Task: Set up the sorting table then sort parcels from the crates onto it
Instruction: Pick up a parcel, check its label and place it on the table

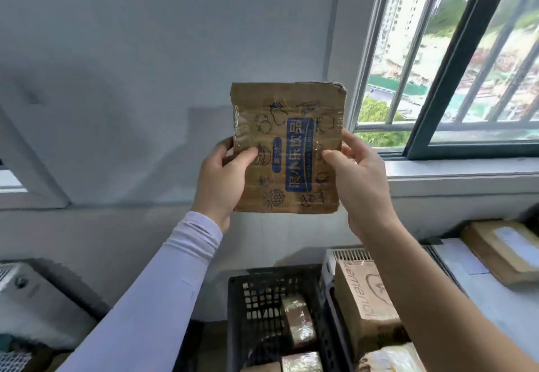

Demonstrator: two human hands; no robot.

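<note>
A person holds a flat brown cardboard parcel (pixel 287 150) up in front of a pale wall, gripping it with both hands. The left hand (pixel 223 180), at the end of a pale lilac sleeve (pixel 163 290), grips the parcel's left edge: the thumb lies curled across the printed front face, and the fingers wrap behind the cardboard where they cannot be seen. The right hand (pixel 360 179), on a bare forearm, grips the right edge in the same way, thumb pressed on the front and fingers curled round the back. The parcel is upright and faces the camera. Its front carries a blue printed label with Chinese characters running sideways, blue line drawings of fruit around it, and strips of clear tape.

Below the hands, near the bottom, sits a black plastic crate (pixel 274 307) holding small tape-wrapped packages (pixel 297 322). Just to its right a white crate (pixel 329 269) holds a larger brown box (pixel 367 293). Farther right, a pale table surface (pixel 493 298) carries another brown parcel (pixel 501 249) with a white label. A barred window (pixel 443 59) fills the upper right, with buildings and trees outside.
</note>
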